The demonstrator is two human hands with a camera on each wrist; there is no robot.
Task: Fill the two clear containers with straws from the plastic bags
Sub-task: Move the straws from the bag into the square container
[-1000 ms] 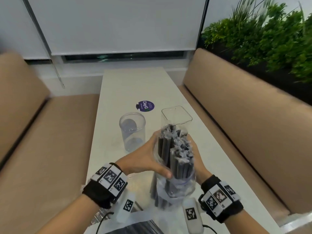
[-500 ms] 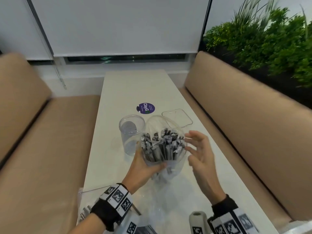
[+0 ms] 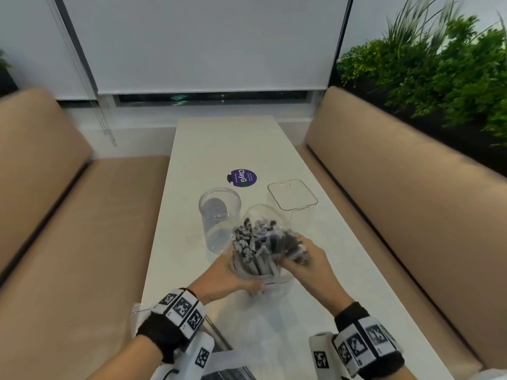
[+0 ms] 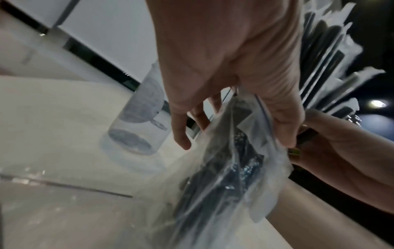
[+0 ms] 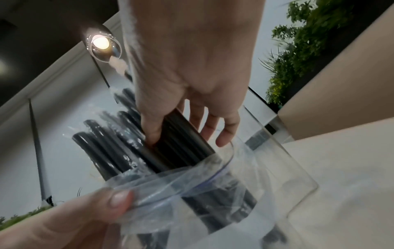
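Note:
A clear plastic bag (image 3: 270, 274) full of black paper-wrapped straws (image 3: 253, 242) stands on the white table (image 3: 219, 141). My left hand (image 3: 247, 283) pinches the bag's side, with the thumb (image 4: 283, 131) pressed on the plastic (image 4: 224, 185). My right hand (image 3: 290, 256) reaches into the bag's open mouth and grips a bunch of straws (image 5: 181, 134). The round clear container (image 3: 219, 215) stands just left of the bag, holding no straws. The square clear container (image 3: 292, 198) stands behind the bag on the right, partly hidden by it.
A purple round sticker (image 3: 242, 179) lies on the table beyond the containers. Another bag of straws (image 3: 227, 371) lies at the near edge between my wrists. Tan bench seats (image 3: 82, 229) flank the table. Green plants (image 3: 439, 72) are at the right.
The bag came down from in front of the square container onto the table. My right hand, open beside the bag half a second ago, now grips a bunch of straws inside it.

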